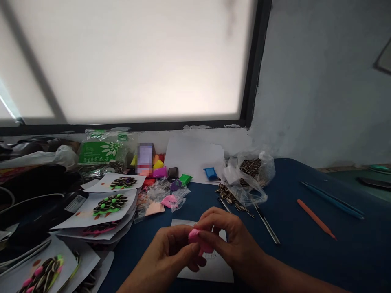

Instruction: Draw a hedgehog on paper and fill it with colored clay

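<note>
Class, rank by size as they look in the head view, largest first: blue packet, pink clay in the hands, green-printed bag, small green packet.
1. Green-printed bag
2. Pink clay, though partly hidden and nearer the camera
3. Blue packet and small green packet: too alike to rank

A wide, pale window pane (137,61) filled most of the upper view, glowing softly, brightest toward its lower right. A dark diagonal band (33,61) slanted down across its left part, and a brighter sliver showed at the far left edge. The black window frame (255,61) bore whitish, flaky patches (197,127) along its bottom rail. To the right stretched a dim grey plastered wall (317,81), faintly stained, with a dark-edged panel (385,59) cut off at the picture's border. Below stood a dark-blue tabletop (287,183), its far right corner rounded.
</note>
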`<state>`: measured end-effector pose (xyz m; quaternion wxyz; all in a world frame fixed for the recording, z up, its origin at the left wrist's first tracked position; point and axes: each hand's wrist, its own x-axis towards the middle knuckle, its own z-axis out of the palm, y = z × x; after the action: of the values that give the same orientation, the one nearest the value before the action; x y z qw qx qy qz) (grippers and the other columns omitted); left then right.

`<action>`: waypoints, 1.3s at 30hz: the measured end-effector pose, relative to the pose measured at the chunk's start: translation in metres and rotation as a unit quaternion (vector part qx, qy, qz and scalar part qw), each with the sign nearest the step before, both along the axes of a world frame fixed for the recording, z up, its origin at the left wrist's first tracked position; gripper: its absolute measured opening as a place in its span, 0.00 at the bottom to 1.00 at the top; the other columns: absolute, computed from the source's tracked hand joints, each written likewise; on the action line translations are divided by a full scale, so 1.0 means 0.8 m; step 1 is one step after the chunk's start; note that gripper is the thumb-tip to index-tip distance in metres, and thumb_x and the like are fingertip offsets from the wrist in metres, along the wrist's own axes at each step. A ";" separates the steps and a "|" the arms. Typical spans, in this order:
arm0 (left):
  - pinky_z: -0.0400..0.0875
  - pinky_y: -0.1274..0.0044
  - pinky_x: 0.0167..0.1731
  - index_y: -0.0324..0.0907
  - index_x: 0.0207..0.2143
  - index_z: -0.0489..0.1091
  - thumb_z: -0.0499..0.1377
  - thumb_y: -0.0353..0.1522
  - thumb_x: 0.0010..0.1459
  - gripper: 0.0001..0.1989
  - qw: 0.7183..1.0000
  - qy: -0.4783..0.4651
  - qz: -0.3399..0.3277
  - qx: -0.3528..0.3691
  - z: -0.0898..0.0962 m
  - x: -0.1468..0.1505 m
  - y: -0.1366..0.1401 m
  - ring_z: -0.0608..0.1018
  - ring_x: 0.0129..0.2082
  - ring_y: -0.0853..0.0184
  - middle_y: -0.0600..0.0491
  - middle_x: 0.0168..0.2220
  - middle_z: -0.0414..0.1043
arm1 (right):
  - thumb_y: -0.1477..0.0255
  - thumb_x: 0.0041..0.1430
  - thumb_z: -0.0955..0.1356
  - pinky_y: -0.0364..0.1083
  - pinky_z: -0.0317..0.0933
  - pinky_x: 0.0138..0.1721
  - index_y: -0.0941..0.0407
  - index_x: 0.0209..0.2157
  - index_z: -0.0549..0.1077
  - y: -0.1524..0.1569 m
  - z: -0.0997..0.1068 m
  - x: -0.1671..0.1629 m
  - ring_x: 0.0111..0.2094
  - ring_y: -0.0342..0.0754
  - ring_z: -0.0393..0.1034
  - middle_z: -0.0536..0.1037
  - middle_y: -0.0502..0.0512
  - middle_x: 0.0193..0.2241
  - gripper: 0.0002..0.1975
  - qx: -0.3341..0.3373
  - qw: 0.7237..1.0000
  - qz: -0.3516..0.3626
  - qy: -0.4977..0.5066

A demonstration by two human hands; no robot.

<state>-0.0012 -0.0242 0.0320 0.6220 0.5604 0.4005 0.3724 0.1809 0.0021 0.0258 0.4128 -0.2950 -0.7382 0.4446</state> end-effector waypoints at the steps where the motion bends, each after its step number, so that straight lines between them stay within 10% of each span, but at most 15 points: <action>1: 0.72 0.76 0.32 0.40 0.35 0.81 0.67 0.53 0.52 0.24 1.000 0.010 0.002 -0.001 0.000 -0.001 0.001 0.77 0.30 0.64 0.51 0.31 0.78 | 0.64 0.64 0.70 0.43 0.64 0.33 0.54 0.34 0.82 0.002 -0.001 0.001 0.32 0.43 0.68 0.72 0.51 0.32 0.10 0.007 1.000 -0.003 -0.002; 9: 0.67 0.77 0.31 0.40 0.28 0.80 0.57 0.57 0.58 0.30 0.992 0.088 0.024 0.085 -0.008 -0.007 0.007 0.73 0.29 0.64 0.50 0.28 0.77 | 0.65 0.62 0.71 0.45 0.65 0.35 0.56 0.47 0.77 0.004 -0.003 0.008 0.31 0.44 0.69 0.75 0.52 0.34 0.13 -0.009 0.999 -0.031 -0.025; 12: 0.68 0.76 0.32 0.41 0.25 0.79 0.56 0.58 0.59 0.31 0.991 0.092 0.025 0.091 -0.007 -0.006 0.005 0.74 0.30 0.63 0.50 0.29 0.78 | 0.67 0.60 0.72 0.43 0.63 0.31 0.58 0.36 0.78 0.003 0.002 0.007 0.29 0.44 0.68 0.76 0.51 0.29 0.08 -0.034 0.998 -0.025 -0.038; 18: 0.72 0.72 0.42 0.44 0.51 0.76 0.67 0.52 0.52 0.30 0.994 0.062 0.085 0.027 -0.005 -0.008 -0.001 0.80 0.42 0.55 0.49 0.41 0.81 | 0.70 0.61 0.72 0.42 0.63 0.31 0.58 0.29 0.79 0.002 0.009 0.006 0.29 0.44 0.69 0.76 0.50 0.26 0.08 -0.022 0.999 -0.014 -0.042; 25: 0.71 0.77 0.30 0.42 0.36 0.83 0.63 0.54 0.57 0.25 0.995 0.073 0.027 0.067 -0.009 -0.007 0.001 0.77 0.29 0.63 0.50 0.27 0.79 | 0.69 0.59 0.73 0.42 0.63 0.29 0.58 0.41 0.79 0.002 0.006 0.007 0.28 0.44 0.69 0.76 0.51 0.29 0.10 -0.006 0.998 -0.036 -0.059; 39: 0.72 0.76 0.33 0.40 0.37 0.82 0.68 0.52 0.51 0.25 0.999 0.018 0.023 0.030 -0.007 -0.003 0.002 0.79 0.32 0.62 0.48 0.32 0.82 | 0.64 0.68 0.66 0.44 0.64 0.33 0.55 0.38 0.83 0.004 0.011 0.013 0.32 0.46 0.70 0.76 0.54 0.30 0.14 0.100 0.989 0.003 -0.108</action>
<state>-0.0035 -0.0225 0.0268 0.5887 0.5760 0.4129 0.3888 0.1910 0.0050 0.0346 0.3566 -0.2962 -0.8202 0.3353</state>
